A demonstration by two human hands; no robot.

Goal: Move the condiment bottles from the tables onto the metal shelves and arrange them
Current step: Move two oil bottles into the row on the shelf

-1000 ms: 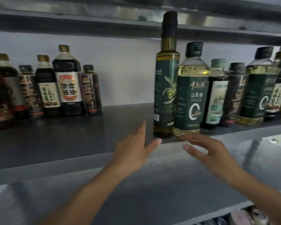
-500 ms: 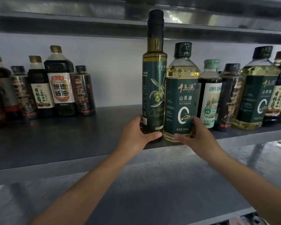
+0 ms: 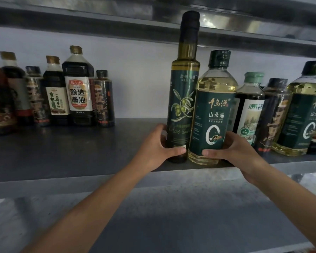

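Your left hand (image 3: 153, 150) grips the tall olive oil bottle (image 3: 183, 99) and your right hand (image 3: 239, 152) the rounder camellia oil bottle (image 3: 212, 114), both low down, upright near the front edge of the shelf (image 3: 62, 157); they look full, slick and probably heavy, so slide them gripped low.

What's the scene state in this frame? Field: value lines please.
left hand: grips the olive oil bottle low on its body
right hand: grips the camellia oil bottle near its base
held bottles: both upright, side by side, near the front edge of the metal shelf
back left: row of soy sauce bottles, untouched
right: more oil and sauce bottles, just beyond the right hand
gap: bare shelf between the soy sauce row and the olive oil bottle
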